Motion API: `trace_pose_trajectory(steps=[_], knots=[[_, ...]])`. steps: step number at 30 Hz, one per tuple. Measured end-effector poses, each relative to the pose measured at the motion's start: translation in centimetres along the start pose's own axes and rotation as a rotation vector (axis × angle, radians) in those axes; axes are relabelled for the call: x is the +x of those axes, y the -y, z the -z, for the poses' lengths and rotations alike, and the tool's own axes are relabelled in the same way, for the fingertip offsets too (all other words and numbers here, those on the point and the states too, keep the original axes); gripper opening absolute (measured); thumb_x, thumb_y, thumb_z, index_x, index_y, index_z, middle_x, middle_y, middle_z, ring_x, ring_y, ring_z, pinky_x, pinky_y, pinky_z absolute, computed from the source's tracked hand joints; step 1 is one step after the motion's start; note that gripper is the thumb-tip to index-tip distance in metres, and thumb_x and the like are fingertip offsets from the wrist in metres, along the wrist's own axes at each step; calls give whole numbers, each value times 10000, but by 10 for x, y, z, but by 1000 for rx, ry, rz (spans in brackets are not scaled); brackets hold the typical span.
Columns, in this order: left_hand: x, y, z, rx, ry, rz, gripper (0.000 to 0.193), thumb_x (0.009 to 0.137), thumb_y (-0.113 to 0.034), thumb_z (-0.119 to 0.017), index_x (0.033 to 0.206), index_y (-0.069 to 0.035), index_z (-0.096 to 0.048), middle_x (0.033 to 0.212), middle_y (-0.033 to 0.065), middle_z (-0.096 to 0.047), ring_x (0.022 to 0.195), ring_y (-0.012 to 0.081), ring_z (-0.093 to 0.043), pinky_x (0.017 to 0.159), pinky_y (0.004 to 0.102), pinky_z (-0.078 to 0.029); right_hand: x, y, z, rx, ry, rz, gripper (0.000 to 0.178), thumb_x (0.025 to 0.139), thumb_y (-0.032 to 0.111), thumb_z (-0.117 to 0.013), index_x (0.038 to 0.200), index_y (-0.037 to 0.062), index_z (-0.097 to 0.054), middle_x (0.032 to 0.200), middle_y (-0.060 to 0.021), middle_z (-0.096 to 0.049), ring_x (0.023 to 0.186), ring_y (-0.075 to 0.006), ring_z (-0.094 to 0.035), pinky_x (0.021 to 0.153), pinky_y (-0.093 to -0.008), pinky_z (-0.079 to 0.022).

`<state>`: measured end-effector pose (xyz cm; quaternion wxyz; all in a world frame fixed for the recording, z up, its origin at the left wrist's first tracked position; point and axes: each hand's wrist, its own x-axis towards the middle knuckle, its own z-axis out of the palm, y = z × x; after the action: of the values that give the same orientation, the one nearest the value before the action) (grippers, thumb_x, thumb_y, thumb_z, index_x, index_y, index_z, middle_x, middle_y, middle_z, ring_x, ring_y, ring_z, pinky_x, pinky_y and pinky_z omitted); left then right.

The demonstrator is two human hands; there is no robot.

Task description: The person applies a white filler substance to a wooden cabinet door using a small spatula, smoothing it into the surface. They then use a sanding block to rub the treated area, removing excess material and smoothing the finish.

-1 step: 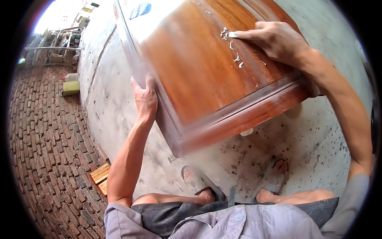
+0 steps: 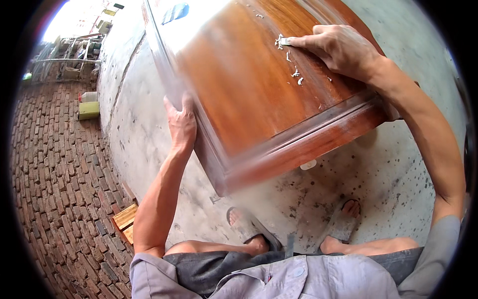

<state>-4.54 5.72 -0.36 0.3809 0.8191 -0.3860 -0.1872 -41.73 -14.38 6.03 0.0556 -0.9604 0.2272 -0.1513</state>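
A varnished reddish-brown wooden furniture panel (image 2: 234, 94) with a moulded frame lies tilted in front of me. At its left edge is my left hand (image 2: 182, 123), thumb against the frame and index finger stretched out; the other fingers are mostly hidden. My right hand (image 2: 343, 52) reaches over the right side, pinching a small flat pale scraper-like piece (image 2: 285, 41) between its fingers. The tip of that piece touches the wood. Whitish curled crumbs (image 2: 296, 74) lie in a broken line along a groove beside it. Part of the panel's surface is washed out by glare.
Below the panel is a stained grey concrete floor (image 2: 279, 194), where my sandalled feet (image 2: 246, 226) stand. Brick paving (image 2: 64, 164) runs along the left. A yellow-green container (image 2: 88, 110), a small wooden piece (image 2: 125, 219) and a cluttered rack (image 2: 69, 60) are on that side.
My right hand has shifted slightly left with the flat piece, toward the crumbs. The left hand stays at the panel's edge.
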Motion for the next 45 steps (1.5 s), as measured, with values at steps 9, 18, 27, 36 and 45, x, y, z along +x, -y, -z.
trace_pose_trajectory(steps=[9, 18, 27, 36, 45], knots=[[-8, -15, 0, 28, -38, -47, 820, 1037, -529, -591, 1567, 52, -360, 1442, 252, -606, 1329, 363, -575, 1142, 408, -416, 6, -6, 2, 9, 21, 11, 417, 1032, 89, -584, 1396, 252, -707, 813, -123, -615, 734, -322, -615, 719, -452, -505], [0, 7, 7, 93, -64, -1, 905, 1028, -566, -602, 1600, 70, -306, 1493, 278, -572, 1363, 381, -564, 1152, 417, -411, 8, -9, 0, -17, -12, 49, 440, 1022, 99, -622, 1419, 276, -693, 797, -131, -592, 725, -315, -602, 735, -447, -515], [-2, 2, 7, 54, -29, -22, 998, 1023, -589, -600, 1643, 89, -208, 1550, 302, -515, 1454, 403, -490, 1207, 409, -366, 8, -3, 6, -45, 33, 1, 416, 1015, 95, -558, 1378, 225, -712, 881, -145, -693, 863, -316, -714, 819, -435, -557], [-4, 1, 9, 58, -17, 40, 1060, 1009, -632, -601, 1646, 101, -176, 1590, 320, -457, 1470, 406, -473, 1215, 417, -363, 5, 4, 12, -10, 91, -74, 387, 1031, 104, -559, 1340, 260, -734, 900, -137, -701, 847, -331, -706, 803, -455, -558], [-1, 3, 9, 50, -20, 25, 1066, 1013, -634, -604, 1643, 112, -175, 1569, 316, -488, 1466, 398, -484, 1212, 407, -368, 4, -2, 14, 20, 109, -90, 373, 1043, 129, -554, 1339, 264, -737, 900, -147, -705, 853, -344, -705, 788, -468, -555]])
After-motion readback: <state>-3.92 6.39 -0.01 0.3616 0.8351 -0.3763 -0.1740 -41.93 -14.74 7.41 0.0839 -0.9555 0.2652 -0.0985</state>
